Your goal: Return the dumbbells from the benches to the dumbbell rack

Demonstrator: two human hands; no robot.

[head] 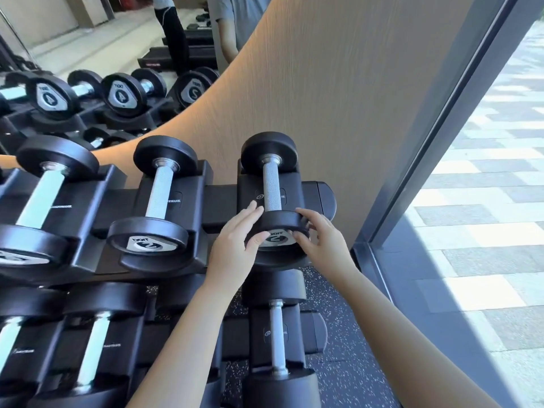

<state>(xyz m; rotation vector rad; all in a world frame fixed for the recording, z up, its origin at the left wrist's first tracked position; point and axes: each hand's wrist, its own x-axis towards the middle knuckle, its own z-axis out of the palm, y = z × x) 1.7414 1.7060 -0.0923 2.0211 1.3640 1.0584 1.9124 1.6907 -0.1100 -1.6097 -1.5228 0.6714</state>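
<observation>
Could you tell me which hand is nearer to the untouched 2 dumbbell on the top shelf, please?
Left. The left hand grips the end dumbbell's near head just right of the untouched dumbbell; the right hand grips that head's far side, farther right.

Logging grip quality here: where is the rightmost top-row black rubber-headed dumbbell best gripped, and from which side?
Take the black rubber-headed dumbbell by its knurled steel handle, probably from above: it lies bare between the heads, the rack cradle under it. The left hand and right hand clasp only the near head by its smooth rim.
</observation>
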